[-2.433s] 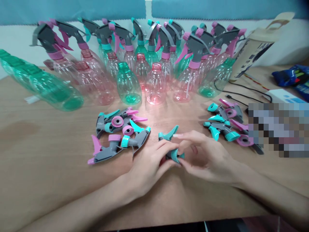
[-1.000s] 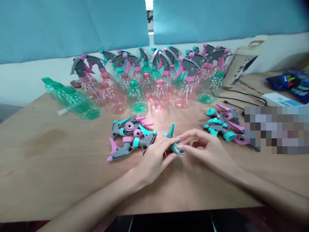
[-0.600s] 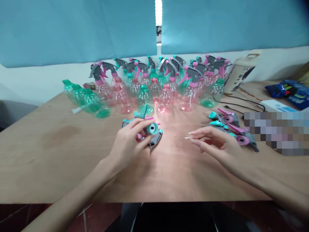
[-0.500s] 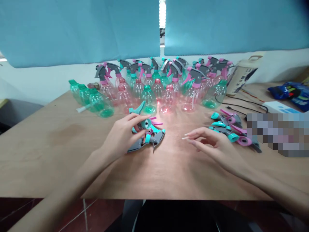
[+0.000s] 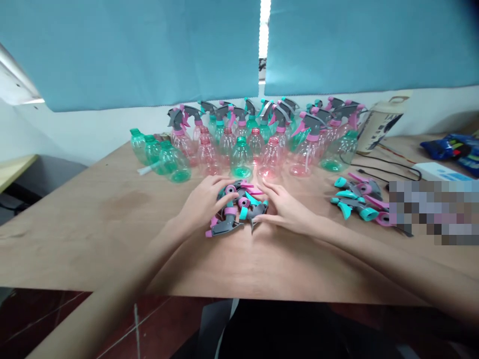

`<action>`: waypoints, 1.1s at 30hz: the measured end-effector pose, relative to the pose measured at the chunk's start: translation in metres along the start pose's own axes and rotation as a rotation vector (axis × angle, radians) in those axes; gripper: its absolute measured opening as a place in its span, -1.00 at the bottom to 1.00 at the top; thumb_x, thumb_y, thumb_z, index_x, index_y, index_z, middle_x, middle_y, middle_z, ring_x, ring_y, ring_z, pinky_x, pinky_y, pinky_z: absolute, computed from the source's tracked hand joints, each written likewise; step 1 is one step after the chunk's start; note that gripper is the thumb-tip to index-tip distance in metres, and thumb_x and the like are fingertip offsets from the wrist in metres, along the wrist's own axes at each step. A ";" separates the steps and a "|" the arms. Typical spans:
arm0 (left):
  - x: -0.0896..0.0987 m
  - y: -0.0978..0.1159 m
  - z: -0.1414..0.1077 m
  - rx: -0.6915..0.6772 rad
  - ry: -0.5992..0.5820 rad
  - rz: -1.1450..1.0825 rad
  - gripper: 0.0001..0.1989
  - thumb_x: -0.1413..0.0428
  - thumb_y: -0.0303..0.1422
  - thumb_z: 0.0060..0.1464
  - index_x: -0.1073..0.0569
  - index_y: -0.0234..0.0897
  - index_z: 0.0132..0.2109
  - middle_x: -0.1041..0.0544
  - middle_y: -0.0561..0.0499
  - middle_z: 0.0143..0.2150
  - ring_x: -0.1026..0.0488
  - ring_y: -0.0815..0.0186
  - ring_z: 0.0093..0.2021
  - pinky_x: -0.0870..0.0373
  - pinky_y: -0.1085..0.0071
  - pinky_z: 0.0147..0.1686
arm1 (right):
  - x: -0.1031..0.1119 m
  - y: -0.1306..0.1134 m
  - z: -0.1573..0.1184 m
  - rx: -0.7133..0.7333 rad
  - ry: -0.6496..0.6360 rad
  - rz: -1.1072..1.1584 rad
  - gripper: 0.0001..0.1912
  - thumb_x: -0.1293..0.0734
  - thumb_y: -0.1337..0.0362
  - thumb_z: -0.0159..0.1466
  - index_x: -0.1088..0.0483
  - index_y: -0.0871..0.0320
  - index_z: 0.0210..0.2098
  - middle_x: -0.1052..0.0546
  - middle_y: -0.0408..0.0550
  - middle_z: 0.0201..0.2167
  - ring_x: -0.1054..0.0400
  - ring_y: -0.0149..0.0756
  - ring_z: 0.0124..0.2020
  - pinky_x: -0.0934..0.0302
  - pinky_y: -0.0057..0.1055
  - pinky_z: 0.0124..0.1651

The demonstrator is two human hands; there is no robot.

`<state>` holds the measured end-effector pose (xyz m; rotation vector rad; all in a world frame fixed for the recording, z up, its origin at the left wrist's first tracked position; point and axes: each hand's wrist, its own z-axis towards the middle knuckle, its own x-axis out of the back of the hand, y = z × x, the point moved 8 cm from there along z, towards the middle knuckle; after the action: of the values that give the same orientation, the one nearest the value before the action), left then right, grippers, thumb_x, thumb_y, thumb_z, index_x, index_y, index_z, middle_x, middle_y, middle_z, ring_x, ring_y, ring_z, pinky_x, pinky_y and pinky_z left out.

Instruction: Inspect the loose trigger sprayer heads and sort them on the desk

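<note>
A small pile of trigger spray heads, grey with pink or teal collars, lies on the table between my hands. My left hand (image 5: 204, 203) cups the pile's left side, thumb and fingers apart, with a pink-collared spray head (image 5: 231, 189) by its fingertips. At the other side my right hand (image 5: 288, 207) is open, its fingers and thumb around a teal-collared spray head (image 5: 256, 213) at the pile's edge. Nearest me lies a spray head with a pink nozzle (image 5: 223, 227). Whether the fingertips press on the heads is hard to see.
Beyond the pile stand several clear pink and green bottles, open-necked ones like the green bottle (image 5: 241, 159) in front and capped ones behind. More spray heads (image 5: 357, 199) lie at right, near a black cable (image 5: 389, 167), a white box (image 5: 443, 171) and a large cream bottle (image 5: 381, 124).
My right hand has moved left to the pile. My left hand no longer has the teal-collared spray head at its fingertips; a pink-nozzled one now shows at the pile's front. The view has shifted left.
</note>
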<state>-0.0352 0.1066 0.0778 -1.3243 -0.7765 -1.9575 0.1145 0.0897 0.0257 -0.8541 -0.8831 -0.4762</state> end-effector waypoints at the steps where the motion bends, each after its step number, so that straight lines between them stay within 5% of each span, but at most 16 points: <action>1: -0.011 -0.003 0.001 -0.015 -0.038 0.050 -0.56 0.09 -0.15 0.25 -0.32 -0.31 0.14 -0.33 -0.16 0.17 -0.26 0.14 0.15 -0.21 0.18 0.10 | -0.006 0.000 0.006 -0.018 0.003 -0.001 -0.07 -0.24 -0.23 0.13 0.04 0.18 0.30 -0.11 0.24 0.27 0.05 0.02 0.30 -0.01 0.04 0.22; 6: -0.046 -0.009 0.002 -0.131 -0.178 0.099 -0.65 0.17 -0.25 0.29 -0.39 -0.22 0.06 -0.36 -0.09 0.17 -0.18 0.15 0.23 -0.20 0.12 0.12 | -0.040 -0.015 0.021 0.031 -0.098 -0.060 -0.06 -0.13 -0.29 0.15 0.12 0.13 0.33 0.09 0.15 0.35 0.28 0.07 0.35 0.16 0.08 0.28; 14: -0.051 -0.007 -0.017 -0.192 -0.197 0.193 -0.66 0.19 -0.37 0.29 -0.37 -0.33 0.07 -0.18 -0.19 0.29 0.01 -0.02 0.32 0.00 -0.06 0.20 | -0.042 -0.007 0.012 -0.119 -0.073 -0.072 -0.11 -0.08 -0.27 0.20 0.12 0.14 0.33 0.08 0.19 0.35 0.28 0.16 0.34 0.14 0.13 0.25; 20: -0.055 -0.005 -0.017 -0.197 -0.112 0.181 -0.59 0.28 -0.32 0.33 -0.28 -0.29 0.18 -0.16 -0.13 0.31 0.14 0.03 0.36 0.07 -0.07 0.24 | -0.044 -0.020 0.014 -0.055 -0.106 -0.031 -0.10 -0.04 -0.25 0.23 0.17 0.21 0.34 0.18 0.20 0.36 0.39 0.08 0.36 0.23 0.11 0.28; 27: -0.029 0.010 -0.006 0.107 0.048 0.096 -0.52 0.15 -0.13 0.27 -0.22 -0.25 0.23 -0.02 -0.18 0.35 0.04 -0.07 0.32 -0.06 -0.06 0.18 | 0.012 -0.001 -0.014 -0.063 -0.010 -0.067 -0.22 -0.07 -0.16 0.28 0.15 0.15 0.33 0.04 0.17 0.34 0.22 -0.04 0.35 0.21 0.07 0.29; 33: -0.023 0.072 0.011 -0.065 0.034 -0.069 -0.67 0.05 -0.27 0.23 -0.35 -0.35 0.06 -0.27 -0.23 0.18 -0.16 0.05 0.21 -0.15 0.05 0.16 | 0.077 0.063 -0.074 -0.190 0.006 -0.200 -0.43 -0.21 -0.01 0.27 -0.20 0.17 0.16 -0.29 0.16 0.17 -0.15 -0.03 0.20 -0.04 0.00 0.21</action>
<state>0.0333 0.0749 0.0685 -1.3144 -0.7574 -2.0699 0.2355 0.0650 0.0357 -0.9401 -0.9326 -0.7461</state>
